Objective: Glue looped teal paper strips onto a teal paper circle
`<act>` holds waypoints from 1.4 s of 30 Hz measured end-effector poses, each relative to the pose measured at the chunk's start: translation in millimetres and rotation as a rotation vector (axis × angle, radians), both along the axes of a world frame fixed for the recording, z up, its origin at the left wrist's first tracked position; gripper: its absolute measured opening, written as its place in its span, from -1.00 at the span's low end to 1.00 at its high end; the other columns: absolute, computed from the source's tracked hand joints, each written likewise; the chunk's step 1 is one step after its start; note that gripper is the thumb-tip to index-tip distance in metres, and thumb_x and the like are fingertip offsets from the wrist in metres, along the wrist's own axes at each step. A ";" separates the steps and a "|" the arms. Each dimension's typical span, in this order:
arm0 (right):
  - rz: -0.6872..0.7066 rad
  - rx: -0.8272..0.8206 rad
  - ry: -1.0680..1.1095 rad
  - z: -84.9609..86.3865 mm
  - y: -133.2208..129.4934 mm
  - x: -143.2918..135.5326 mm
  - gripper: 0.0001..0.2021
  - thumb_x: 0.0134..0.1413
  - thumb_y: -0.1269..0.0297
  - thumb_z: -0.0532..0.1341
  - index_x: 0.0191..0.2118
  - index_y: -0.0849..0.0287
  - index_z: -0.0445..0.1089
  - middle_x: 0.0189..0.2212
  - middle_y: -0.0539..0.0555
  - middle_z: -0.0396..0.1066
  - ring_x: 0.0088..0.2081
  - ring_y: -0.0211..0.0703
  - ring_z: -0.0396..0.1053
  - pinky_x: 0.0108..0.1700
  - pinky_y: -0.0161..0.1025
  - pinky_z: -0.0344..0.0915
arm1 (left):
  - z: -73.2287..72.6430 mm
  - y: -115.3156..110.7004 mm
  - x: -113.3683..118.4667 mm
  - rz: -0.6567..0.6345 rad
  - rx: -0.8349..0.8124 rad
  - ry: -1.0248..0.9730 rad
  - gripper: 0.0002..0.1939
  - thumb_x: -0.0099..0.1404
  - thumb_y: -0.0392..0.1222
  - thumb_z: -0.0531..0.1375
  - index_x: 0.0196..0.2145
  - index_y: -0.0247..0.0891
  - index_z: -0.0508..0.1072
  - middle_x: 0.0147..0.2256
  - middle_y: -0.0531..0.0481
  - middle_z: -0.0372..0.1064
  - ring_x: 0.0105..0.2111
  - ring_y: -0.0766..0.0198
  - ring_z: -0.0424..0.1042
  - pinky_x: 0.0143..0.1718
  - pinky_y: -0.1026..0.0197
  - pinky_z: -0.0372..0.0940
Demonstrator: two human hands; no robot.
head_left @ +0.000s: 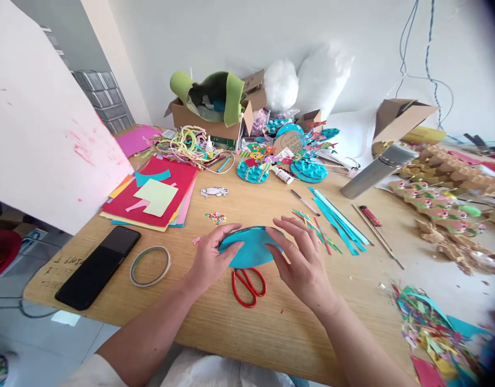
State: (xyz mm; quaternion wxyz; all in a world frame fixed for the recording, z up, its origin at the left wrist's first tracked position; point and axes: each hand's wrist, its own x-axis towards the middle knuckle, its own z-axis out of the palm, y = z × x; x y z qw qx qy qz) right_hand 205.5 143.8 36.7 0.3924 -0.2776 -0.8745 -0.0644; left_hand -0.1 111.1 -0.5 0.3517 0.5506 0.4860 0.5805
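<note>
Both hands hold a round blue paper disc (253,248) by its opposite edges, tilted above the wooden table. My left hand (213,252) pinches the left edge, with the thumb on the near face. On the right edge, my right hand (302,258) has its fingers bent over the rim and the thumb close to the near face. Under the disc lie red-handled scissors (247,290), their blades hidden. Small colourful paper bits (216,217) lie just beyond my left hand, near a penguin-like paper cutout (214,192).
A phone (98,266) and a tape roll (150,266) lie at left, below stacked coloured paper (154,193). Blue strips (339,220), a grey flask (378,169) and paper scraps (436,328) occupy the right. Blue decorated crafts (253,169) and a cardboard box (210,126) stand behind.
</note>
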 end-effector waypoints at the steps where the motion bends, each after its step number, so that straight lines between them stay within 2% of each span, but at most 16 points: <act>1: 0.001 0.009 -0.001 0.8 0.1 0.4 -0.51 0.09 0.55 0.27 0.15 0.16 0.28 0.07 0.28 0.33 0.17 0.17 0.25 0.12 0.17 0.30 | -0.5 0.3 0.2 0.005 -0.006 -0.007 -0.67 0.22 -0.17 0.31 -0.05 -0.26 0.50 -0.13 -0.10 0.56 -0.15 0.17 0.55 -0.12 0.22 0.45; 4: -0.011 0.008 0.038 3.3 -4.3 1.7 -0.54 0.09 0.53 0.28 0.11 0.18 0.28 0.05 0.29 0.34 0.14 0.15 0.27 0.09 0.13 0.31 | -0.5 3.4 -2.6 0.062 -0.010 -0.048 -0.61 0.20 -0.15 0.33 -0.02 -0.27 0.48 -0.08 -0.14 0.54 -0.12 0.14 0.55 -0.12 0.20 0.45; 7: -0.032 -0.117 0.103 -1.8 -17.8 -1.4 -0.76 0.14 0.48 0.25 -0.07 0.17 0.32 -0.17 0.19 0.40 -0.11 -0.03 0.38 -0.12 -0.07 0.38 | 0.7 10.5 -12.6 0.216 0.022 -0.112 -0.49 0.20 -0.11 0.34 0.08 -0.27 0.41 0.00 -0.18 0.49 -0.06 0.10 0.52 -0.07 0.14 0.44; 9: -0.025 -0.267 0.004 -12.9 -30.8 -7.9 -0.93 0.20 0.42 0.22 -0.23 0.16 0.31 -0.35 0.09 0.38 -0.29 -0.13 0.37 -0.28 -0.18 0.36 | 1.0 16.6 -21.9 0.355 0.081 -0.141 -0.46 0.20 -0.10 0.34 0.11 -0.24 0.37 0.06 -0.18 0.44 0.00 0.09 0.49 -0.02 0.12 0.42; 12: -0.115 -0.417 -0.318 -36.4 -50.2 -20.5 -0.87 0.16 0.29 0.27 -0.35 0.17 0.30 -0.43 0.08 0.39 -0.39 -0.10 0.38 -0.38 -0.18 0.33 | 0.4 24.1 -34.4 0.493 0.157 -0.165 -0.47 0.19 -0.14 0.35 0.11 -0.20 0.37 0.11 -0.14 0.40 0.08 0.08 0.42 0.08 0.11 0.36; 15: -0.251 -0.479 -0.462 -54.1 -62.5 -24.6 -0.91 0.14 0.34 0.26 -0.34 0.18 0.33 -0.42 0.09 0.43 -0.39 -0.06 0.44 -0.36 -0.16 0.33 | -0.7 27.4 -40.8 0.546 0.162 -0.187 -0.48 0.19 -0.18 0.34 0.10 -0.18 0.38 0.10 -0.12 0.40 0.07 0.10 0.42 0.10 0.10 0.34; 17: -0.298 -0.539 -0.495 -58.0 -65.7 -17.3 -0.95 0.15 0.39 0.21 -0.35 0.17 0.33 -0.42 0.08 0.46 -0.38 -0.06 0.47 -0.35 -0.18 0.31 | -1.0 27.7 -41.9 0.543 0.148 -0.199 -0.47 0.19 -0.19 0.33 0.11 -0.17 0.37 0.12 -0.12 0.38 0.08 0.10 0.42 0.11 0.09 0.33; 20: -0.348 -0.692 -0.515 -54.6 -61.0 7.8 -0.88 0.17 0.35 0.18 -0.41 0.15 0.31 -0.45 0.07 0.49 -0.41 -0.09 0.48 -0.39 -0.22 0.26 | 0.5 25.9 -40.0 0.491 0.122 -0.213 -0.48 0.18 -0.18 0.32 0.10 -0.16 0.37 0.15 -0.11 0.36 0.12 0.06 0.38 0.11 0.07 0.32; 22: -0.432 -0.758 -0.505 -49.6 -48.6 28.0 -0.82 0.22 0.29 0.14 -0.43 0.14 0.30 -0.47 0.06 0.49 -0.43 -0.11 0.48 -0.41 -0.24 0.22 | 3.0 22.8 -35.6 0.397 0.066 -0.214 -0.48 0.17 -0.16 0.32 0.09 -0.16 0.38 0.13 -0.10 0.37 0.11 0.06 0.39 0.08 0.09 0.34; 26: -0.689 -0.710 -0.444 -42.4 -1.9 54.6 -0.81 0.24 0.20 0.13 -0.38 0.14 0.32 -0.46 0.09 0.50 -0.38 -0.03 0.49 -0.40 -0.22 0.19 | 6.6 13.4 -18.8 0.063 -0.170 -0.179 -0.46 0.19 -0.11 0.31 0.12 -0.21 0.36 -0.05 -0.11 0.51 -0.11 0.11 0.51 -0.10 0.14 0.40; 29: -0.742 -0.682 -0.478 -44.0 32.7 58.8 -0.76 0.27 0.19 0.10 -0.40 0.17 0.34 -0.39 0.20 0.52 -0.31 0.06 0.49 -0.36 -0.17 0.21 | 1.7 8.1 -5.0 -0.133 -0.258 -0.108 -0.46 0.20 -0.11 0.28 0.12 -0.26 0.36 -0.08 -0.15 0.52 -0.14 0.10 0.52 -0.12 0.13 0.40; 32: -0.667 -0.624 -0.327 -47.7 44.2 56.3 -0.78 0.28 0.24 0.07 -0.31 0.21 0.39 -0.29 0.26 0.52 -0.25 0.07 0.48 -0.27 -0.12 0.28 | -8.6 6.8 3.5 -0.224 -0.237 -0.011 -0.54 0.22 -0.15 0.26 0.07 -0.26 0.40 0.04 -0.16 0.45 0.00 0.07 0.47 0.03 0.10 0.34; 35: -0.368 -0.547 -0.049 -48.7 30.9 51.1 -0.74 0.31 0.16 0.05 -0.19 0.19 0.42 -0.23 0.19 0.50 -0.18 0.00 0.45 -0.13 -0.11 0.33 | -16.9 7.5 7.2 -0.263 -0.230 0.083 -0.58 0.25 -0.17 0.23 0.08 -0.24 0.41 0.07 -0.14 0.43 0.07 0.07 0.42 0.12 0.08 0.29; 38: -0.122 -0.515 0.045 -48.6 10.3 44.5 -0.72 0.29 0.13 0.12 -0.04 0.18 0.41 -0.16 0.18 0.48 -0.09 -0.04 0.42 -0.05 -0.11 0.37 | -20.1 8.1 9.6 -0.262 -0.236 0.177 -0.58 0.27 -0.18 0.21 0.10 -0.21 0.41 0.08 -0.12 0.43 0.08 0.08 0.41 0.15 0.06 0.27; 42: -0.072 -0.471 0.000 -52.5 -3.6 37.9 -0.66 0.22 0.19 0.22 0.07 0.18 0.36 -0.12 0.19 0.45 -0.08 -0.03 0.40 -0.05 -0.08 0.41 | -21.8 8.3 11.7 -0.237 -0.259 0.280 -0.57 0.28 -0.18 0.20 0.11 -0.20 0.39 0.09 -0.12 0.43 0.09 0.07 0.40 0.16 0.01 0.27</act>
